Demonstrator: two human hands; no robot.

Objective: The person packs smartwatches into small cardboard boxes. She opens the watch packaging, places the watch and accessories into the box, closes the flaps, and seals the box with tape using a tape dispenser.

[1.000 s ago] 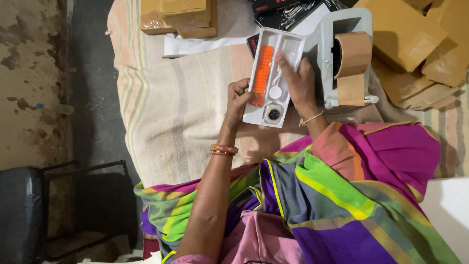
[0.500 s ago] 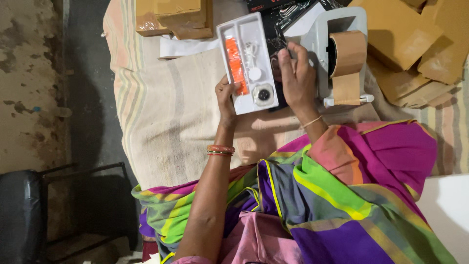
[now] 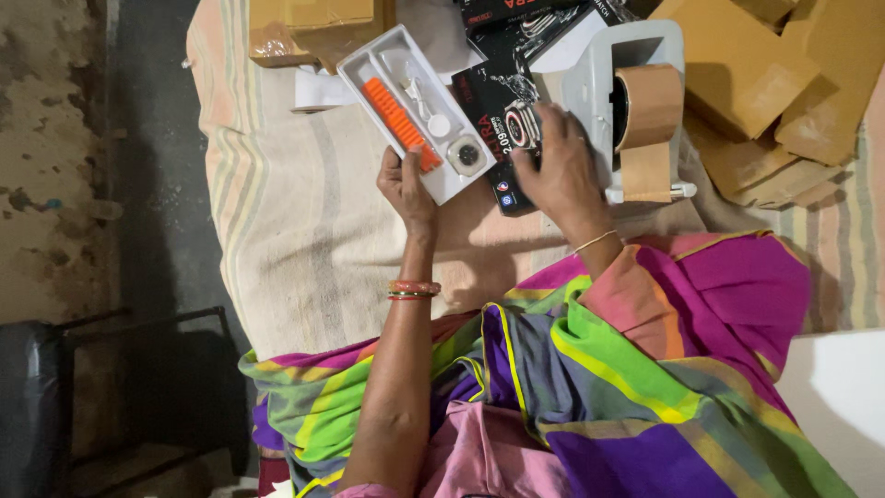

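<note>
White plastic forms the shallow tray (image 3: 417,112) that is gripped at its near end by the left hand (image 3: 408,187), the thumb laid over the tray's lip and the fingers hidden beneath it. Within the tray an orange ribbed strap (image 3: 398,121) is seated in a long slot, a white cable with a round puck (image 3: 431,118) is lodged beside it, and a squarish watch body (image 3: 466,154) is held in the compartment nearest the hand. The tray is tilted and is raised over the striped cloth (image 3: 304,231) that covers the work surface, towards the cloth's far edge. Just beside the tray, a black printed box (image 3: 502,111) is pressed flat onto the cloth by the right hand (image 3: 556,171), whose fingers are spread over the box's near end; whether the box is actually clasped cannot be told. Behind that hand a grey tape dispenser (image 3: 604,88) loaded with a brown tape roll (image 3: 648,106) is stood, touching the black box. Brown cardboard boxes (image 3: 747,74) are piled at the far right corner of the cloth, and more wrapped cartons (image 3: 309,28) are set at its far left corner. Bangles (image 3: 414,290) are worn on the left wrist, and a bright striped garment (image 3: 599,387) is draped across the lap at the near edge.
</note>
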